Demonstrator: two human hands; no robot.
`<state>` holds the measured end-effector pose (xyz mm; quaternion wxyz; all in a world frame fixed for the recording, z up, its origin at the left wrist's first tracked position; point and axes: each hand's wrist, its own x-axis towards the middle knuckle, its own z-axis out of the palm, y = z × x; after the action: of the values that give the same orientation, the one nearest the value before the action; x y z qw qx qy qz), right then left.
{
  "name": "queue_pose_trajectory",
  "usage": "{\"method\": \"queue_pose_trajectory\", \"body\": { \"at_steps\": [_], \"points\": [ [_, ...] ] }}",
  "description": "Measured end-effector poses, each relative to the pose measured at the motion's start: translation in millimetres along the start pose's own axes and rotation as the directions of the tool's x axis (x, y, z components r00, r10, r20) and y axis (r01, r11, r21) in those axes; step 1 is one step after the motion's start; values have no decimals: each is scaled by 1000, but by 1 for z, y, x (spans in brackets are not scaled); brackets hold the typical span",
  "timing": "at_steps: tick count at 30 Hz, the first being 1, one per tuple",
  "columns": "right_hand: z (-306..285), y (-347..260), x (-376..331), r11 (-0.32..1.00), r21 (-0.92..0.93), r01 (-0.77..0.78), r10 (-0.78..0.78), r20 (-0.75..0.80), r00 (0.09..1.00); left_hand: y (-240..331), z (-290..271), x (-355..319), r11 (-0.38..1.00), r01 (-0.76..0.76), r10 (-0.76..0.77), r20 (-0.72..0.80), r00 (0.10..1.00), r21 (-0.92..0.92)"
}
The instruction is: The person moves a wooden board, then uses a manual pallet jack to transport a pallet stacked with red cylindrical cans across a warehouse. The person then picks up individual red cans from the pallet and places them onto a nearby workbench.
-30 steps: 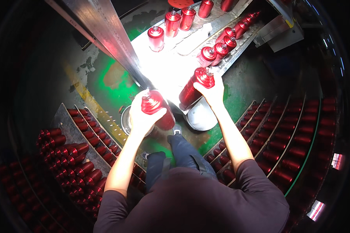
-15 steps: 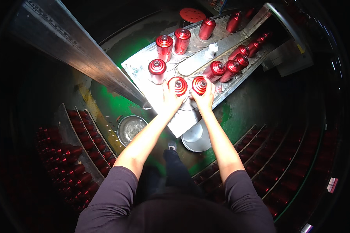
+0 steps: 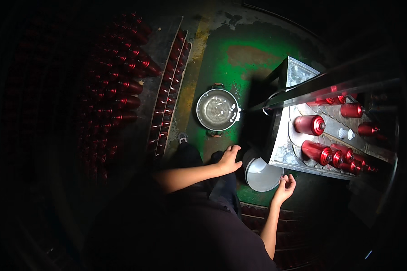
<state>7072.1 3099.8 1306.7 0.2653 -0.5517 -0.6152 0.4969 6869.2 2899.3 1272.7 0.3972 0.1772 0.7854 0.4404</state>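
My left hand [image 3: 229,159] is empty, fingers apart, hanging over my knee near a metal pot [image 3: 217,109] on the green floor. My right hand [image 3: 285,186] is empty too, fingers loosely curled, just below a white bucket [image 3: 262,174] at the corner of the metal work table [image 3: 282,151]. Several red metal bottles [image 3: 319,152] lie on that table to the right, out of both hands.
Racks of red bottles [image 3: 167,90] run along the floor at the left, with many more red bottles [image 3: 122,86] lying in the dark beyond. A slanted metal beam [image 3: 330,86] crosses above the table. More bottle racks [image 3: 257,212] lie at the bottom.
Both hands set two red bottles on the table, let go and drew back. The view has swung left, so the table now sits at the right.
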Motion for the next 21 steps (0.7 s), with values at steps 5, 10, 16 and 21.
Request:
{"method": "queue_pose_trajectory", "body": {
  "at_steps": [5,10,16,21],
  "points": [
    [183,-52,-96,994,-59,-95,106,763,637,-137,-104,-43,945,326,-314,-375,872,-32],
    [330,-81,-194,900,-88,426,41,992,118,-240,-190,-119,771,326,-628,-565,536,-547],
    [468,-73,-303,744,155,650,0,973,-232,-329,-249,-185,906,279,-283,-946,-161,-318],
    [584,-31,-362,615,292,733,-197,956,-216,-383,-297,-191,895,123,-395,-891,-224,-428]
  ]
}}
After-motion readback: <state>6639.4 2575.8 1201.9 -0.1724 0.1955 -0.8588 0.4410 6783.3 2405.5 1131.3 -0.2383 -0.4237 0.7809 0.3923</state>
